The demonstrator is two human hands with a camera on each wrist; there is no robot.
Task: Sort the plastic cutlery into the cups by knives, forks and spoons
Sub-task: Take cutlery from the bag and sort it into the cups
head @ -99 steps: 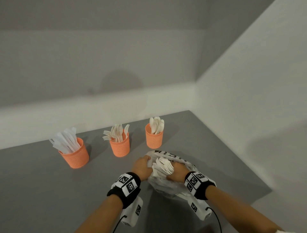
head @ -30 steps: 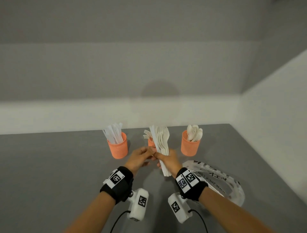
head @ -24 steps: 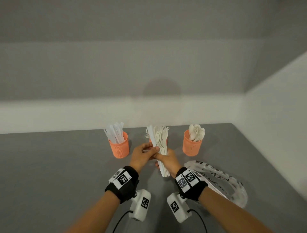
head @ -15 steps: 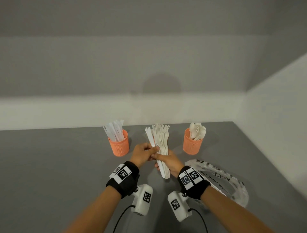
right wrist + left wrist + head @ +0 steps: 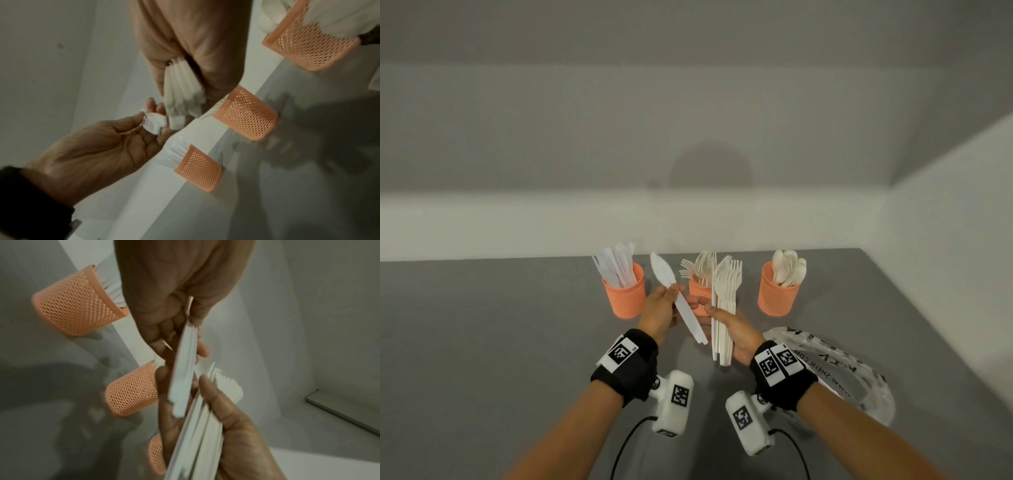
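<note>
Three orange mesh cups stand in a row at the back of the grey table: the left cup (image 5: 624,294) holds knives, the middle cup (image 5: 699,295) forks, the right cup (image 5: 778,292) spoons. My left hand (image 5: 659,310) pinches a few white knives (image 5: 677,301), tilted up to the left, above the table between the left and middle cups. Just to its right, my right hand (image 5: 729,330) grips an upright bundle of forks (image 5: 725,308). In the left wrist view the knives (image 5: 183,369) lie between thumb and fingers, and the forks (image 5: 182,91) show in the right wrist view.
A crumpled clear plastic bag (image 5: 839,370) with black print lies on the table at the right, behind my right forearm. White walls close the table at the back and on the right. Wrist camera units with cables hang under both wrists.
My left hand has drawn the knives out of the bundle and to the left, apart from the forks that stay in my right hand. Earlier, both hands took the bundle out of the bag.
</note>
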